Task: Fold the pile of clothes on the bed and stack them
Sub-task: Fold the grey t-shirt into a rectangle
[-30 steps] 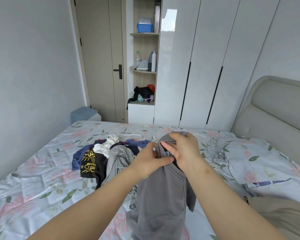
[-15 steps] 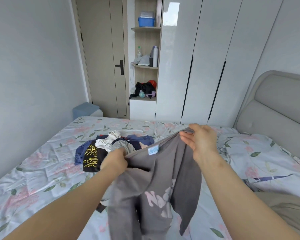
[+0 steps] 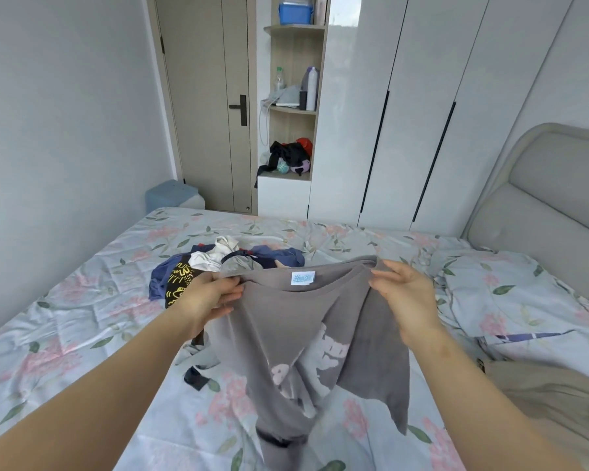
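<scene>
Where the shirt (image 3: 286, 328) hangs: in the air over the bed (image 3: 65, 334), held up by its neckline; the lower end is blurred, down near the sheet.
Shirt look: grey, with a pale print on the front and a light blue tag (image 3: 303, 278) inside the neck, facing the camera.
Left hand (image 3: 208, 297): fingers curled round the neckline's left end, cloth bunched in the grip.
Right hand (image 3: 405, 297): thumb and fingers pinch the neckline's right end.
Hands together: well apart, neckline stretched between them.
Pile (image 3: 225, 263): unfolded clothes in dark blue, white, and black with yellow print, on the bed just behind the left hand.
Bedding: wrinkled floral sheet, with a pillow (image 3: 510, 294) at right near the headboard (image 3: 551, 205).
Beige cloth (image 3: 551, 402): on the bed, lower right, beside the right forearm.
Room: white wardrobe (image 3: 422, 113) behind the bed, open shelves (image 3: 295, 110) to its left, then a door (image 3: 204, 96).
</scene>
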